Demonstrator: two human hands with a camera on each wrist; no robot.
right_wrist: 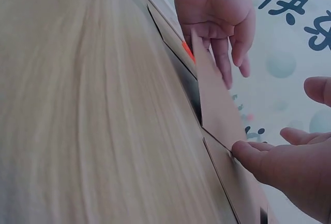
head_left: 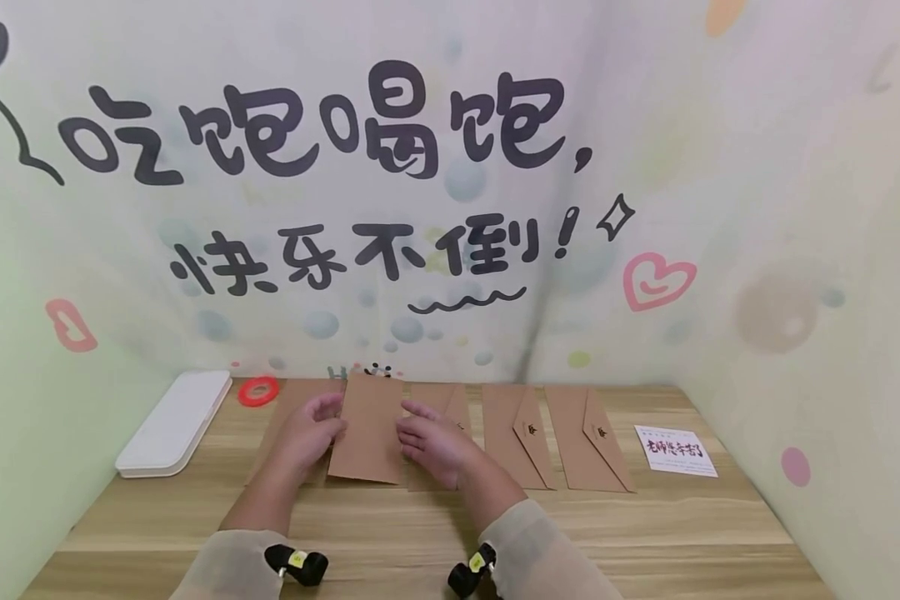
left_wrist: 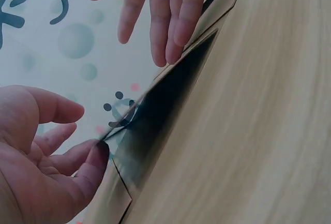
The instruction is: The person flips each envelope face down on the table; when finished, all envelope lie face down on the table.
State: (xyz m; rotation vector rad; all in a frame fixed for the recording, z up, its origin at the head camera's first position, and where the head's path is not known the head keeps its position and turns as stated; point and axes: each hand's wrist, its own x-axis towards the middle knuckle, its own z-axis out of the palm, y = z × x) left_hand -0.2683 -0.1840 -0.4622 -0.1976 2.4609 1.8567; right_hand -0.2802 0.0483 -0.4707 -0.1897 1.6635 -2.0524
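Brown envelope (head_left: 367,433) is pinched by left hand (head_left: 307,435), right hand (head_left: 437,443) touching it, fingers straight.

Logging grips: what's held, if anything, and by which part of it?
The raised envelope, pinched at its left edge by the left hand; the right hand is at its right edge.

Wood-grain table (head_left: 375,537), pale printed backdrop (head_left: 315,196), bold dark lettering (head_left: 392,258)

Pale beige L sleeve (head_left: 228,568), matching R sleeve (head_left: 546,560), rounded blk wrist devices (head_left: 315,570), sm. yel. tags (head_left: 297,560) on ea.
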